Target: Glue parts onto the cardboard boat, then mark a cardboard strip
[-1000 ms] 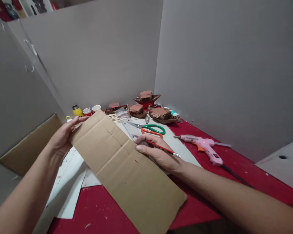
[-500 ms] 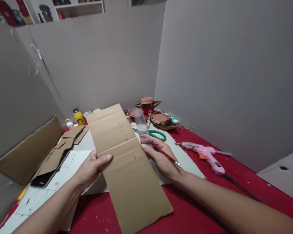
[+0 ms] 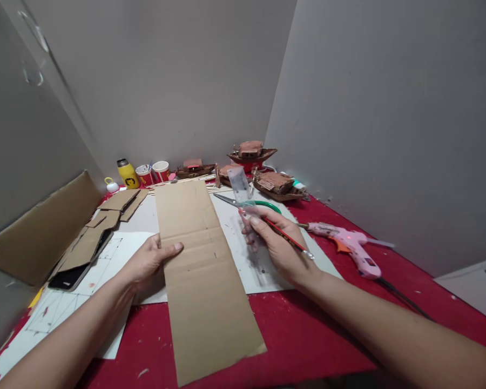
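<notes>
My left hand (image 3: pixel 156 259) grips the left edge of a long brown cardboard piece (image 3: pixel 202 292), thumb on top and fingers hidden underneath. The cardboard has creases across it and a few short pencil marks. To its right, my right hand (image 3: pixel 277 243) is closed around a clear plastic ruler (image 3: pixel 240 183) and a red-and-black pencil (image 3: pixel 283 233), apart from the cardboard. The pencil's eraser end points toward me. Behind that hand lie scissors (image 3: pixel 273 205) with green handles, partly covered by the ruler.
A pink hot glue gun (image 3: pixel 348 243) lies at right with its cord. Model boats (image 3: pixel 279 185), paper cups (image 3: pixel 161 170) and a yellow bottle (image 3: pixel 127 174) line the back. Left are cardboard scraps (image 3: pixel 83 246) over a phone (image 3: pixel 68 278), and a drawn plan (image 3: pixel 71 313).
My right hand has drawn away from the cardboard's right edge with the ruler and pencil. The cardboard has turned slightly and shifted lower, and the view has tilted down.
</notes>
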Demonstrator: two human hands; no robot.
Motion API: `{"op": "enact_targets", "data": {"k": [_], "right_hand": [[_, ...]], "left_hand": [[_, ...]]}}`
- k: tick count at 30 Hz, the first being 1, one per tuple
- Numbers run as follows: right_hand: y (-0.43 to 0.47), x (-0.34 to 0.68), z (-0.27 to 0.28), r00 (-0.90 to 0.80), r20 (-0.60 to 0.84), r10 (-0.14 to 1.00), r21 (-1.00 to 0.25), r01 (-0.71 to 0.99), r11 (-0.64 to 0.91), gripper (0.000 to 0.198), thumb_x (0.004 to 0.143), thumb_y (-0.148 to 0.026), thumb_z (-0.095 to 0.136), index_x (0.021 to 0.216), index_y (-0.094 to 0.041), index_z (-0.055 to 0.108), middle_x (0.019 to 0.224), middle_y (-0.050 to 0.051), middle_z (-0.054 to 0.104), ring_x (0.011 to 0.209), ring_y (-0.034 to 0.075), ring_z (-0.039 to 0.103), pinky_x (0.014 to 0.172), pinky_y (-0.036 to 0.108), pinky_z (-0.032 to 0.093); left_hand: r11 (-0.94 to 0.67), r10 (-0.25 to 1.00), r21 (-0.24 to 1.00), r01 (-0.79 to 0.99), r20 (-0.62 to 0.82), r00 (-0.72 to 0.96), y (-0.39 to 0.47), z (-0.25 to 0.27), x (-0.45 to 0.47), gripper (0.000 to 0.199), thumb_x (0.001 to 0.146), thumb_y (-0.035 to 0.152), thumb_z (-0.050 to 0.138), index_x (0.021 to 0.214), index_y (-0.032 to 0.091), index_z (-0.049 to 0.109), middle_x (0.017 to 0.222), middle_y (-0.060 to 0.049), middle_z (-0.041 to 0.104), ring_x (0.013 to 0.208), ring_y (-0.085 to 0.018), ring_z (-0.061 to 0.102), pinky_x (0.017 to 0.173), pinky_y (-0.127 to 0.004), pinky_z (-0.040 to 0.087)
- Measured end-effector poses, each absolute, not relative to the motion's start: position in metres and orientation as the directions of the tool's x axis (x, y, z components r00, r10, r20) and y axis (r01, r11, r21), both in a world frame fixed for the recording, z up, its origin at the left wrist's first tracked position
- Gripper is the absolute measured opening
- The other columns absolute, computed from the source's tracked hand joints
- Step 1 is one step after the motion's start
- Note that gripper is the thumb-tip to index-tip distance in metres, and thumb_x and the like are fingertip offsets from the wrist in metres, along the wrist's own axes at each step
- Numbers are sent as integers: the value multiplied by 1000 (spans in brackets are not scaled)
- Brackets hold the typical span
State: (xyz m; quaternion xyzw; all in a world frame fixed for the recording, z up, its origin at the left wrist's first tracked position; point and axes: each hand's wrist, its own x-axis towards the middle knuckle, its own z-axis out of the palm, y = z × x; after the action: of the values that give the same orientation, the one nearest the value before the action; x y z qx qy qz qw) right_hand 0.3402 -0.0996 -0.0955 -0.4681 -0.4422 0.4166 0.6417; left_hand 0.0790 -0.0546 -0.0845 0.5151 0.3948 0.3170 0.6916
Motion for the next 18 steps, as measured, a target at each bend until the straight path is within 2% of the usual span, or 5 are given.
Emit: {"op": "enact_targets", "data": {"k": [3, 6, 9, 13, 18], "right_hand": [[-101, 340, -95, 246, 152, 957, -979, -97, 181, 48, 80, -41, 68, 120, -15, 61, 75, 2, 65, 58, 13, 58, 47, 24, 47], [-102, 341, -97, 225, 124, 966, -986, -81, 145, 57, 79, -40, 68, 128, -13, 57, 75, 3, 66, 59, 14, 59, 49, 26, 47], [-103, 342, -100, 197, 115, 974, -989, -70, 131, 60, 80, -39, 67, 133, -14, 53, 83, 5, 69, 63, 16, 61, 51, 27, 47], [-111, 340, -101, 128, 126, 984, -992, 6, 126, 59, 82, -37, 66, 134, -14, 51, 95, 8, 72, 76, 19, 66, 68, 32, 53], [-123, 325, -102, -119, 99, 988, -994, 33, 104, 65, 83, -39, 64, 139, -13, 44, 114, 14, 70, 97, 23, 68, 85, 35, 54]], "left_hand": [[298, 817, 952, 68, -291, 498, -51, -88, 78, 48, 74, 37, 78, 114, 13, 64, 110, -17, 71, 92, -28, 70, 82, -39, 54], [218, 850, 928, 301, -333, 409, -45, -87, 75, 53, 73, 48, 76, 111, 12, 63, 92, -15, 73, 73, -26, 70, 61, -34, 54], [-19, 971, 772, 636, -138, 197, -41, -78, 68, 55, 76, 56, 68, 112, 15, 60, 71, -6, 69, 58, -23, 65, 52, -30, 47], [-314, 936, 514, 798, 306, 172, -47, -65, 68, 44, 85, 50, 59, 116, 19, 59, 89, -7, 71, 74, -23, 67, 67, -32, 50], [-616, 784, 396, 681, 398, 477, -64, -77, 90, 45, 94, 40, 48, 133, 19, 52, 137, -14, 55, 124, -27, 53, 103, -41, 42]]}}
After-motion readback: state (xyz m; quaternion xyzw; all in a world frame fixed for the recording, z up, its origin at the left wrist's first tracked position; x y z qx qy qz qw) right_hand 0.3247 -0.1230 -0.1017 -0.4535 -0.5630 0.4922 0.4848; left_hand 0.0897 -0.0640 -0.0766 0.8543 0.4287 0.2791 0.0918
